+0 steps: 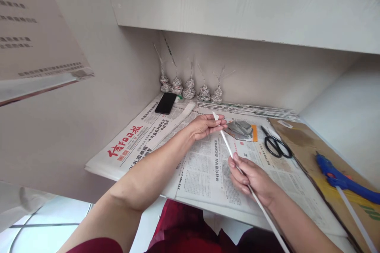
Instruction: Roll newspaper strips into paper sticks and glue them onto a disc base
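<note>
A long, thin white rolled paper stick [227, 144] slants from the middle of the newspaper down past the lower edge of the view. Near its pointed, flared upper end, my left hand [204, 126] is closed, with the fingers pinching it. Lower along the same stick, my right hand [252, 178] is closed around it with thumb and fingers. Both hands are above the printed newspaper sheets [198, 178] covering the tabletop. Just beyond my left fingertips lies a grey, cloth-like bundle [240, 127] on an orange-edged piece.
Several gourd-shaped woven paper pieces [189, 88] stand along the back wall, near a black phone [165, 103]. A bundle of paper sticks [252, 110] lies at the back. Black scissors [276, 145], cardboard [299, 142] and a blue glue gun [335, 174] are at right. A shelf [237, 4] overhangs.
</note>
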Motion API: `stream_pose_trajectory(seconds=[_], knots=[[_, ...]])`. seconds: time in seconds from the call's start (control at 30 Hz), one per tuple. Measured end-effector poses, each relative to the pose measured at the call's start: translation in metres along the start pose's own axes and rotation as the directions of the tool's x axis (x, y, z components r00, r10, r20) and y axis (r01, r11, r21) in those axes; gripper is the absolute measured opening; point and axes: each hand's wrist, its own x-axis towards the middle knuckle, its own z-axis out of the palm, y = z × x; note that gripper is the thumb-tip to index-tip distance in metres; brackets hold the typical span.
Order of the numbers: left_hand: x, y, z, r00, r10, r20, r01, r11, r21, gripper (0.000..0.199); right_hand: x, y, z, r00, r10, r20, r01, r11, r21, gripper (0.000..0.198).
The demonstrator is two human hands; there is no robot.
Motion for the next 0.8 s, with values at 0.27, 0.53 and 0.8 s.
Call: stream_pose_trajectory(seconds=[0.27,0.53,0.8], knots=[[0.001,-0.002,-0.002,1.0,0.018,0.003,-0.018,1.0,-0.019,0.013,0.001,-0.005,-0.002,0.98,-0.108,-0.167,0.043,0.934,-0.354,0.039],[0.002,-0.001,-0.002,0.999,0.011,-0.032,-0.011,1.0,-0.019,0.011,0.006,-0.006,-0.001,0.977,-0.149,-0.156,0.088,0.936,-0.341,0.034],[0.002,-0.004,-0.001,1.0,-0.001,-0.009,0.001,1.0,-0.006,0.008,0.0,-0.006,0.001,1.0,-0.014,-0.014,0.012,0.994,-0.109,0.034]])
